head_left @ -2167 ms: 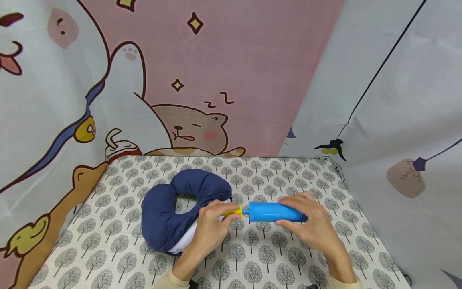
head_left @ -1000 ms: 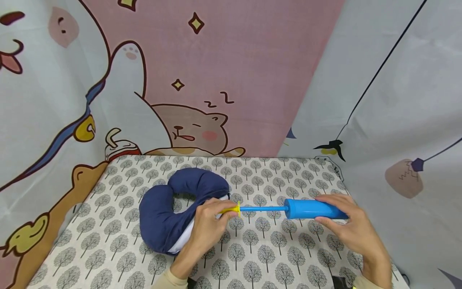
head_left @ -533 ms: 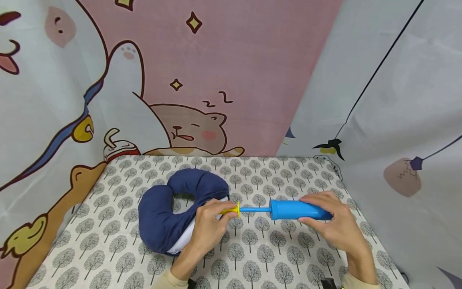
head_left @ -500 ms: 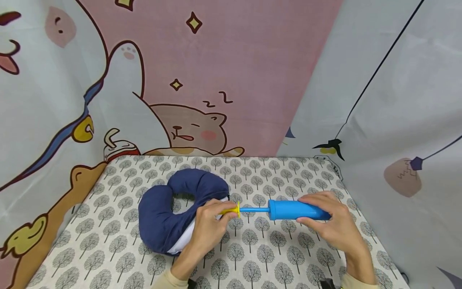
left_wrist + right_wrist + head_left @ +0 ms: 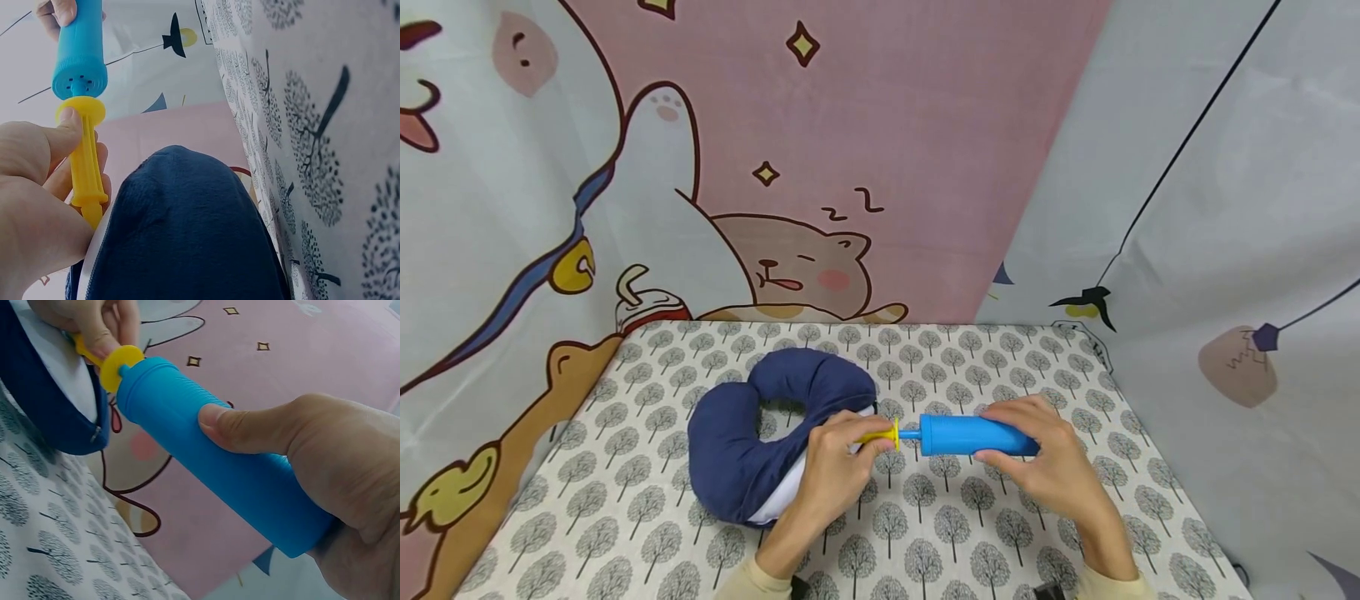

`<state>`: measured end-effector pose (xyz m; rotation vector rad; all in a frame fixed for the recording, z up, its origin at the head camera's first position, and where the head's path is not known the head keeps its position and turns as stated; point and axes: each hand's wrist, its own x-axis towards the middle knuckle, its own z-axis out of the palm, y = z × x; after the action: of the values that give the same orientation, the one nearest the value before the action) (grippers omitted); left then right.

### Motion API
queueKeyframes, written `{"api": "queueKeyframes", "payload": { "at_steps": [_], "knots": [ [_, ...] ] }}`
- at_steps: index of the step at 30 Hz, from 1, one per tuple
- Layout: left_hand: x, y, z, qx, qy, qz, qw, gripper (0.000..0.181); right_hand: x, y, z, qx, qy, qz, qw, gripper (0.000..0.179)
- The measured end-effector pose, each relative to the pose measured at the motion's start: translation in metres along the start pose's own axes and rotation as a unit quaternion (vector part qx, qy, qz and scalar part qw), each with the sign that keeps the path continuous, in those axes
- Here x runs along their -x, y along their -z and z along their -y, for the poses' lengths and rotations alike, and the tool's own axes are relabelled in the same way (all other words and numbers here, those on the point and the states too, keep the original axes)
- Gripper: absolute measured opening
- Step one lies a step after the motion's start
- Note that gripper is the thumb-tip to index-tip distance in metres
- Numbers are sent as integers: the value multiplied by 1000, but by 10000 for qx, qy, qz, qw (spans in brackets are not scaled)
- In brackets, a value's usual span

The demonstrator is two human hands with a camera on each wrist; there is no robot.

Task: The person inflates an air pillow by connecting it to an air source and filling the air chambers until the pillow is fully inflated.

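Note:
A hand air pump spans the space between my hands. My right hand grips its blue barrel, thumb on one side and fingers on the other. Its yellow nozzle is pinched by my left hand at the side of a navy U-shaped neck pillow. Only a short length of blue rod shows between nozzle and barrel. White inner material shows through the pillow cover's unzipped side, and the yellow tip points into it, its end hidden by my left hand.
The pillow lies on a table with a tree-print cloth. Cartoon-printed curtains stand close behind and on both sides. A zipper pull hangs at the pillow's edge.
The barrel went right between 2.2 and 1.0 seconds ago, baring the rod. Since then my right hand has pushed it left, covering most of the rod. My left hand and the pillow stay nearly still.

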<state>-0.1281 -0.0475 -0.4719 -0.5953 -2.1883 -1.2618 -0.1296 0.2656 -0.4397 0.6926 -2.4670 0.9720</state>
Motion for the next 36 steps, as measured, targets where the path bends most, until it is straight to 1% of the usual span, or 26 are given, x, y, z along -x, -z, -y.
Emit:
{"api": "queueKeyframes", "payload": {
  "at_steps": [5, 10, 14, 19, 23, 27, 30, 36],
  "knots": [
    [0, -1, -1, 30, -83, 21, 10000, 24, -1, -10, 5, 45, 156, -48, 9999, 58],
    [0, -1, 0, -4, -129, 37, 9999, 25, -3, -17, 9, 181, 194, -11, 9996, 56],
    [0, -1, 1, -11, -128, 32, 9999, 26, -4, -18, 11, 308, 191, 28, 9993, 56],
    [0, -2, 3, 15, -185, 77, 9998, 25, -4, -14, 15, 470, 102, 138, 9987, 56],
    [1, -2, 3, 30, -237, 111, 9997, 26, -7, -10, 17, 654, 271, 151, 9974, 55],
    [0, -1, 2, 7, -260, 136, 9996, 26, -12, -7, 23, 826, 565, 132, 9949, 56],
    [0, 0, 2, -13, -224, 198, 9996, 27, -18, -9, 31, 935, 758, 272, 9924, 58],
    [0, 1, 1, -76, -150, 302, 9994, 27, -32, -20, 47, 1089, 906, 858, 9862, 62]
  ]
}}
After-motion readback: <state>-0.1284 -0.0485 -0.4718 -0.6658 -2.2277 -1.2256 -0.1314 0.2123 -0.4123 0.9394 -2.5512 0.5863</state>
